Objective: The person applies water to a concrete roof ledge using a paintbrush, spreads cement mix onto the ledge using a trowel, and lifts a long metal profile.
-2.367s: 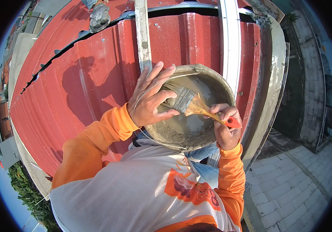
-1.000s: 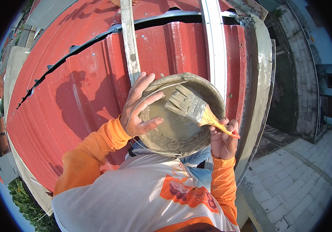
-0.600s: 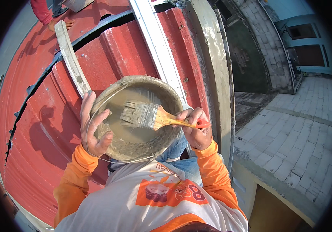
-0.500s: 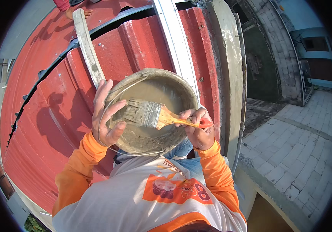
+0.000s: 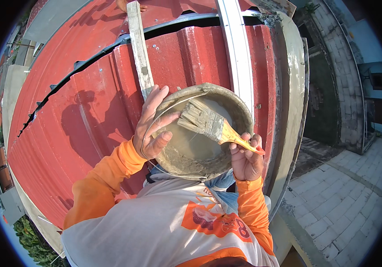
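A mud-crusted bucket [image 5: 195,169] with thin grey-brown slurry [image 5: 195,144] in it stands in front of me. My right hand [image 5: 248,162] grips the orange handle of a wide paintbrush [image 5: 209,124] near its red end. The brush slants over the bucket, its caked bristles up and to the left, apart from the slurry. At the bucket's left rim, my left hand [image 5: 153,127] has its fingers spread, with thumb and forefinger reaching over the opening. The bucket's wire handle [image 5: 148,127] runs across this hand.
Red ribbed roof sheets [image 5: 95,115] lie to the left and ahead. A wooden strip [image 5: 138,44] and a white metal channel [image 5: 237,53] cross them. Another person's hand [image 5: 122,5] rests beyond. To the right, a wet cement ledge [image 5: 291,89] drops toward a paved area [image 5: 333,196].
The brush has turned from nearly level to slanting, its bristles swung up toward the far left of the bucket. In the picture, bucket, hands and roof all sit farther right.
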### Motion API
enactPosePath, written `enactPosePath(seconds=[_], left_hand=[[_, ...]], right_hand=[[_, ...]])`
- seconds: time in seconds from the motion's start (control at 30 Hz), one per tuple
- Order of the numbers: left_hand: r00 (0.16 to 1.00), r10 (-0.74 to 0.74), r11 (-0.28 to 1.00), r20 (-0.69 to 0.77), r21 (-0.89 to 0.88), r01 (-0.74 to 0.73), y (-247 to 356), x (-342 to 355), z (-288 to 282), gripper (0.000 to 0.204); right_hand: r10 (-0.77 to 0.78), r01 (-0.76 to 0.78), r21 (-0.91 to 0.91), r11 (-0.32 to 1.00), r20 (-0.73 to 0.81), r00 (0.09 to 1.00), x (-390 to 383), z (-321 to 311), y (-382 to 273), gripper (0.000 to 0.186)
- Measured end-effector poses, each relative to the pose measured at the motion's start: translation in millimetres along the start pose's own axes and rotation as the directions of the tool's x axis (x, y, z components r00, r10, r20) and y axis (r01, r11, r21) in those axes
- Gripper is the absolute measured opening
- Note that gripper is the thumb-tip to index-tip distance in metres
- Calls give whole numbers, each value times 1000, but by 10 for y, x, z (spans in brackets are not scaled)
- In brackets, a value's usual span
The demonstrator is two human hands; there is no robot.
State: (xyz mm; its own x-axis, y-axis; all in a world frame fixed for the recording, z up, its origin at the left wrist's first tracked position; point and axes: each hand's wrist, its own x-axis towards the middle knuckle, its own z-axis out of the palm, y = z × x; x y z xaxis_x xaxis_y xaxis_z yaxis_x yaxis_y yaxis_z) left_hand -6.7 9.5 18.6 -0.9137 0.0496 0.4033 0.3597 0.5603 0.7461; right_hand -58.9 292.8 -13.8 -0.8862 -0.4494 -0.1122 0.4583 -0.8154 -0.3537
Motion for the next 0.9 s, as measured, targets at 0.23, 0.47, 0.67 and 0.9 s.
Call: enactPosePath(seconds=[0.23, 0.47, 0.67, 0.9], left_hand=[[1000, -14, 1000, 17, 4, 14, 81, 4, -32, 43], [1000, 7, 999, 11, 48, -8, 89, 47, 2, 45], [999, 42, 998, 26, 40, -43, 80, 59, -17, 44], [999, 32, 999, 3, -20, -31, 54, 41, 19, 43]], right_hand=[[-36, 36, -118, 992, 3, 999, -29, -41, -104, 19], [-19, 36, -207, 978, 84, 996, -45, -90, 51, 23], [-9, 12, -66, 998, 54, 999, -36, 29, 16, 20], [-198, 196, -81, 977, -15, 980, 42, -72, -430, 20]])
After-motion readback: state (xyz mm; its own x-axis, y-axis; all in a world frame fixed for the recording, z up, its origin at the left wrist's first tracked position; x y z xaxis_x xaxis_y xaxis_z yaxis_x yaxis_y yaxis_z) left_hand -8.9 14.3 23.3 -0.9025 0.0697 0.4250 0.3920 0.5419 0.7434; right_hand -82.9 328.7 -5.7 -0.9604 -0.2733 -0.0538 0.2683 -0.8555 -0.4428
